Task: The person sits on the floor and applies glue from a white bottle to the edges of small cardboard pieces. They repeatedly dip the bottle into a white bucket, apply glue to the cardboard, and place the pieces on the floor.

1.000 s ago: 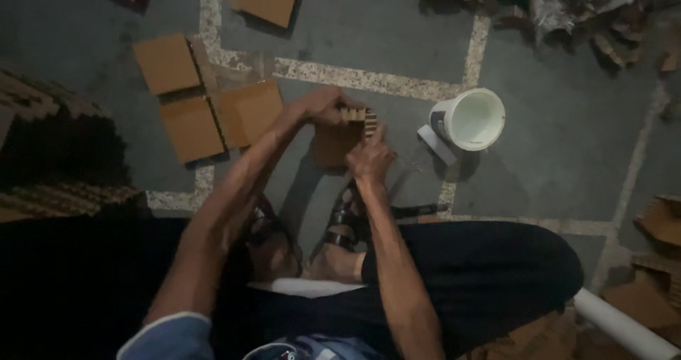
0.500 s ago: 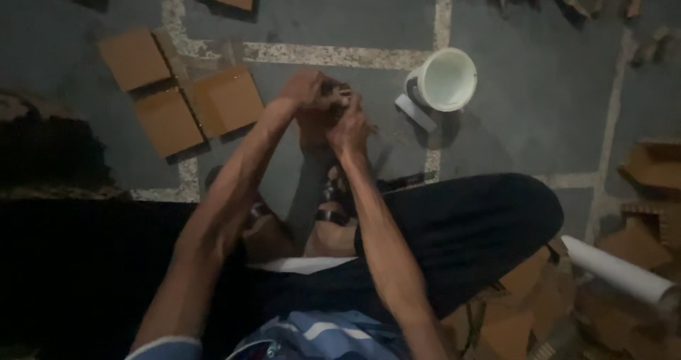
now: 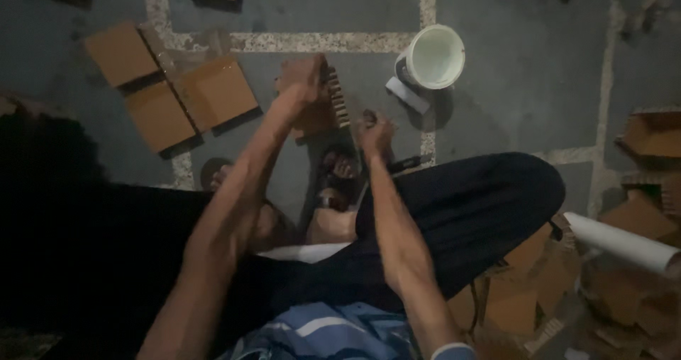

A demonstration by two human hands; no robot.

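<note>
Left hand (image 3: pixel 306 78) is closed on the top of a brown corrugated cardboard piece (image 3: pixel 333 108) held on edge just above the grey stone floor (image 3: pixel 511 90). Right hand (image 3: pixel 374 129) is pinched shut at its lower end; can't tell whether it holds a tool. Looks like mid-fold or trimming; next move needs a steady grip. White plastic bucket (image 3: pixel 434 55) sits close right of the hands; flat brown cardboard squares (image 3: pixel 213 94) lie left; bare floor beyond.

Left hand (image 3: pixel 303 78) and right hand (image 3: pixel 374 129), fingers curled
</note>
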